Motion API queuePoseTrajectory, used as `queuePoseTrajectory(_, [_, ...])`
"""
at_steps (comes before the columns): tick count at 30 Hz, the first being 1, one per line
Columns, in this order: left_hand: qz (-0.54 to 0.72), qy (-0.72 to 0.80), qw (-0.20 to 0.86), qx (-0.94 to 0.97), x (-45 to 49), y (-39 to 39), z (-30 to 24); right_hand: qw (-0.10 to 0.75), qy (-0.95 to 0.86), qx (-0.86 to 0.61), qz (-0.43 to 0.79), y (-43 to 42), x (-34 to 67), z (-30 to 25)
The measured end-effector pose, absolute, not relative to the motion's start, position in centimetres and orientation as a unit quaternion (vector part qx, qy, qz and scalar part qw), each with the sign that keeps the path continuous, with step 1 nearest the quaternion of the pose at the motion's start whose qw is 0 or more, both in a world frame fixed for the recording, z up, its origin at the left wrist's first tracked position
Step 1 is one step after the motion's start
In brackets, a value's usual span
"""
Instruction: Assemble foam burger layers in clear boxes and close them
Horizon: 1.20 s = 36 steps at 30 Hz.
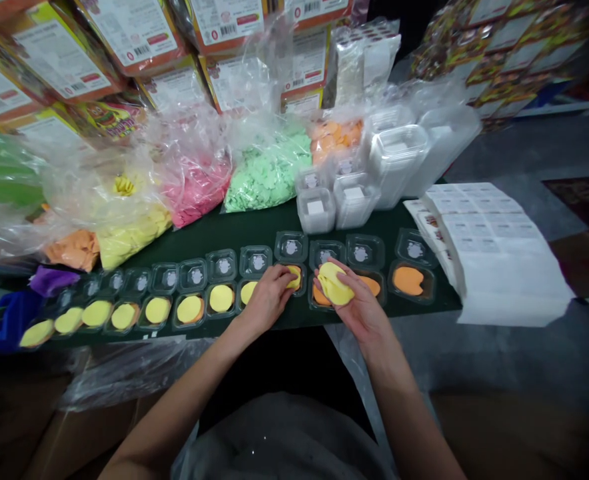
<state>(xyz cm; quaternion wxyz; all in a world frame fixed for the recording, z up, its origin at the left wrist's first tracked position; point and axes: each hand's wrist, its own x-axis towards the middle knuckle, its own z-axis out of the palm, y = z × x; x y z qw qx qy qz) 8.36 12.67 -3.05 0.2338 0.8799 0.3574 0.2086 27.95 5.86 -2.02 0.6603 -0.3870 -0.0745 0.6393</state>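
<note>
A row of small clear plastic containers [221, 298] with open lids runs along the near edge of a dark green table [254, 230]. Most on the left hold a yellow foam disc; those on the right hold orange pieces [408, 281]. My left hand [269, 297] pinches a yellow disc [294, 276] over one container near the middle. My right hand [349, 297] is closed round a small stack of yellow discs [333, 283], just right of the left hand.
Clear bags of yellow [124, 227], orange [74, 248], pink [194, 187] and green [269, 170] foam pieces lie behind the row. Stacks of empty clear containers [394, 160] stand at the back right. Sheets of white labels [489, 247] lie at the right. Cartons [139, 33] are piled behind.
</note>
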Motion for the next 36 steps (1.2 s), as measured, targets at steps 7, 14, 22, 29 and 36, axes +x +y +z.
queuePoseTrajectory(7, [0.148, 0.364, 0.29, 0.873, 9.0, 13.6, -2.8, 0.655, -0.066, -0.388, 0.645, 6.4, 27.9, -1.9])
queuePoseTrajectory(14, [0.168, 0.403, 0.332, 0.836, 9.2, 12.9, -0.7, 0.634, -0.076, -0.332, 0.695, 6.4, 28.0, -2.0])
queuePoseTrajectory(22, [0.254, 0.422, 0.436, 0.753, 13.4, 15.8, 0.6, 0.609, -0.163, -0.359, 0.689, 7.6, 28.7, -2.7])
queuePoseTrajectory(29, [0.34, 0.37, 0.568, 0.652, 15.3, 16.4, -0.1, 0.635, -0.164, -0.385, 0.65, 8.5, 29.6, -2.5])
queuePoseTrajectory(36, [0.446, 0.373, 0.535, 0.613, 16.6, 16.3, 0.0, 0.639, -0.139, -0.424, 0.626, 9.2, 30.5, -3.2])
